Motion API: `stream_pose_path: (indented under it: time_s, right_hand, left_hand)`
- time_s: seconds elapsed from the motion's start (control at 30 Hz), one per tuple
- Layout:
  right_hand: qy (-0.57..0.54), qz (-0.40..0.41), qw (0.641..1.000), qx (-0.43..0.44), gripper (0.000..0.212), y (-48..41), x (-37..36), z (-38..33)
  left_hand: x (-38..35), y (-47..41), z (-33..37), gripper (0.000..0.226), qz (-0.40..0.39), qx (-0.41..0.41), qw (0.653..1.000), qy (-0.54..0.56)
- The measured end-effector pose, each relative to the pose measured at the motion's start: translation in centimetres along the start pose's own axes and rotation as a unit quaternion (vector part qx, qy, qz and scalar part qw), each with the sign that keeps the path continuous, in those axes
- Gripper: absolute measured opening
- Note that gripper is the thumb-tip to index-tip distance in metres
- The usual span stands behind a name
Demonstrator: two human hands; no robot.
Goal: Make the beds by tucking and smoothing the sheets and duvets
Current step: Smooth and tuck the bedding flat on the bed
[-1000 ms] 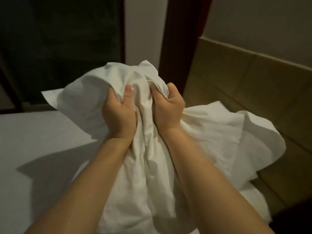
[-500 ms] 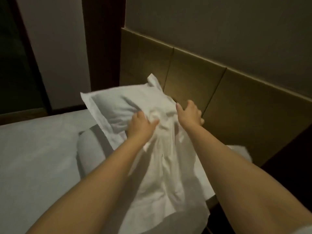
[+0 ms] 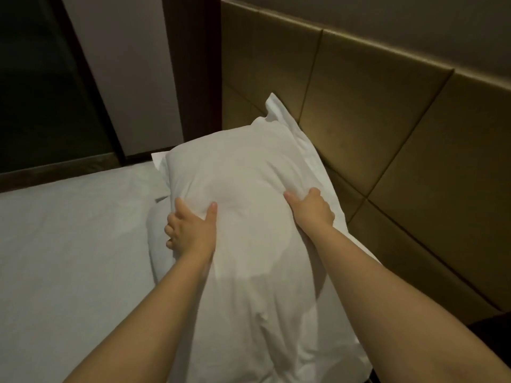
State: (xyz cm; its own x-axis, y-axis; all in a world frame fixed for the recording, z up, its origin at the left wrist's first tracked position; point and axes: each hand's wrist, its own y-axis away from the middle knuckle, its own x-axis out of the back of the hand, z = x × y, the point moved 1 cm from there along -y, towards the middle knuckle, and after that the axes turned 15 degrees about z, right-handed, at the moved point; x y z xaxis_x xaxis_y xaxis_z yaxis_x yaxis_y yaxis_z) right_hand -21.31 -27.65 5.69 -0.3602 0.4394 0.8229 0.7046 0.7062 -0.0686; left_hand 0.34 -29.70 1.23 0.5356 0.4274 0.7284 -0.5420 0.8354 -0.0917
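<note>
step: seating pillow (image 3: 249,186) | left hand (image 3: 190,230), right hand (image 3: 311,210) each clasp 1 side, thumbs on top | pillow between our hands, headboard (image 3: 387,128) just right of right hand | we judge: press evenly, square it, smooth outward

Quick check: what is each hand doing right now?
Left hand: closed, gripping the pillow at its left side.
Right hand: closed, gripping the pillow's right edge.
</note>
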Motion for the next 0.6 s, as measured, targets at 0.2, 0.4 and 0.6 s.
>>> stream_pose_path:
  time_s: [0.2, 0.4, 0.6]
  right_hand:
    - [-0.136, 0.034, 0.987, 0.072, 0.031, -2.2, -1.2, -3.4]
    - [-0.35, 0.102, 0.929, 0.062, 0.038, -4.7, 3.7, -9.4]
    - [-0.339, 0.093, 0.933, 0.08, 0.036, -7.8, 5.4, -9.9]
  left_hand:
    - [-1.3, -0.4, 2.2, 0.04, 0.005, -0.007, 0.998, 0.056]
    - [4.6, -2.2, 9.2, 0.032, 0.19, -0.056, 0.965, 0.175]
    - [4.5, -3.6, 10.6, 0.039, 0.134, -0.038, 0.981, 0.137]
